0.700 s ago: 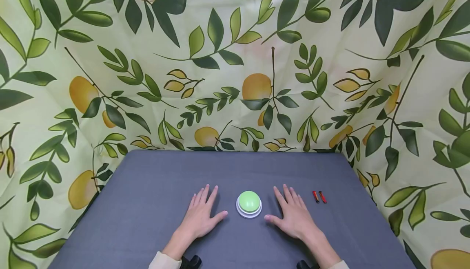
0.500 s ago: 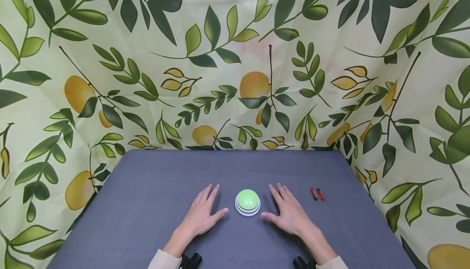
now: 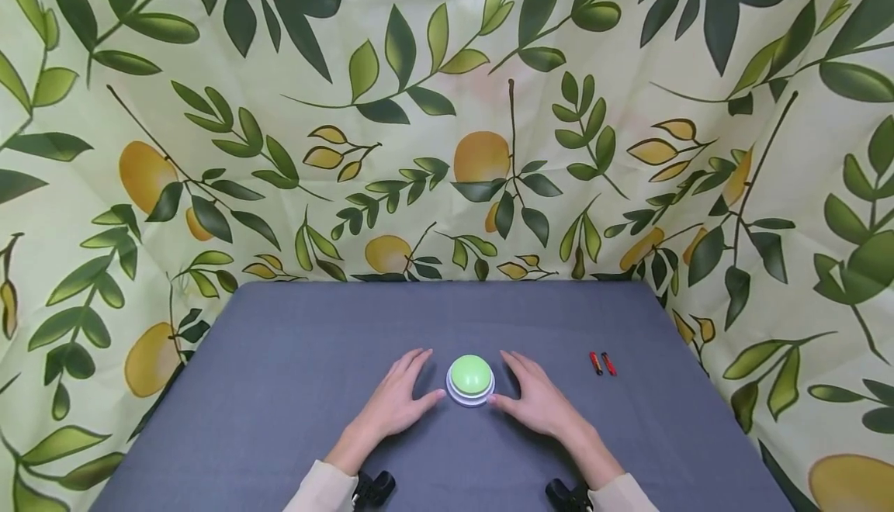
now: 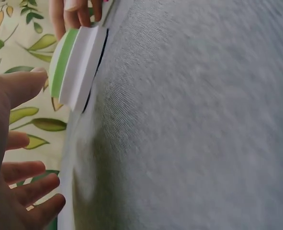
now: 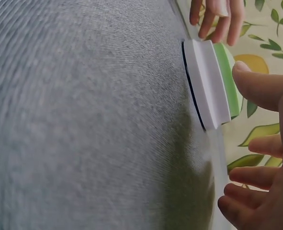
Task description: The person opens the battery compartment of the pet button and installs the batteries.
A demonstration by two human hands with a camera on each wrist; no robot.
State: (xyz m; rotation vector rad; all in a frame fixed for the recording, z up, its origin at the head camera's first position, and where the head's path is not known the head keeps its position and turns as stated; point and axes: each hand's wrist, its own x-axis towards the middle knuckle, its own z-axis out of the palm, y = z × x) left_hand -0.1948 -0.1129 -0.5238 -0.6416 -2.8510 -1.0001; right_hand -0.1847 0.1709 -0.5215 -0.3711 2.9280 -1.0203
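Note:
A round push button point(image 3: 471, 376) with a green dome and a white base sits on the grey-blue table, between the two hands. My left hand point(image 3: 393, 399) is just left of it, fingers spread loosely and thumb pointing at the base. On the other side my right hand point(image 3: 541, 402) mirrors this, its thumb tip right at the base's edge in the head view. Both hands hold nothing. The left wrist view shows the button point(image 4: 76, 67) side-on near the left thumb; in the right wrist view the right thumb overlaps the green dome point(image 5: 230, 79).
Two small red and black batteries point(image 3: 603, 364) lie side by side on the table point(image 3: 314, 341), right of the right hand. A cloth with leaves and fruit point(image 3: 419, 124) hangs behind and along the sides. Each wrist wears a black camera mount point(image 3: 373, 489).
Both hands have moved inward toward the button, narrowing the gap on each side. The button and batteries keep their places on the table, while the head view has shifted slightly.

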